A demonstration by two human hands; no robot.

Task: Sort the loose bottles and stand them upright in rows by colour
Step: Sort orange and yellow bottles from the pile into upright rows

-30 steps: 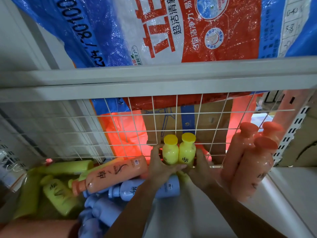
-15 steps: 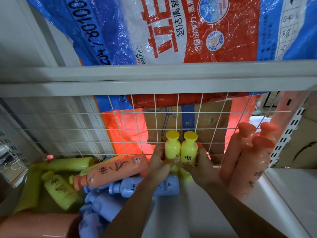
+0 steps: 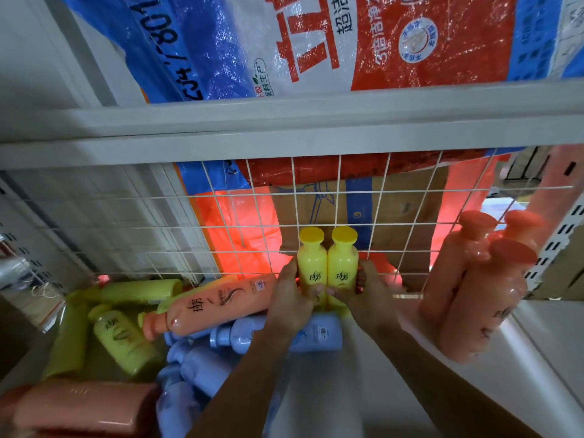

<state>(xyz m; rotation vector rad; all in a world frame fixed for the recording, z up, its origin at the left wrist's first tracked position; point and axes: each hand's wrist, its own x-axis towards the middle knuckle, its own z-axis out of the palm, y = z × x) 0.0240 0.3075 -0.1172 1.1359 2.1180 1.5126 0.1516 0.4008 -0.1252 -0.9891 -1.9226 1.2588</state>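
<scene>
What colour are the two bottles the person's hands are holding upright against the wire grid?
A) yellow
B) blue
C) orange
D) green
A: the left hand and right hand grip two yellow bottles side by side, standing upright by the wire grid.

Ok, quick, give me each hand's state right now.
Left hand: grips the left yellow bottle, standing upright.
Right hand: grips the right yellow bottle, upright beside it.
</scene>
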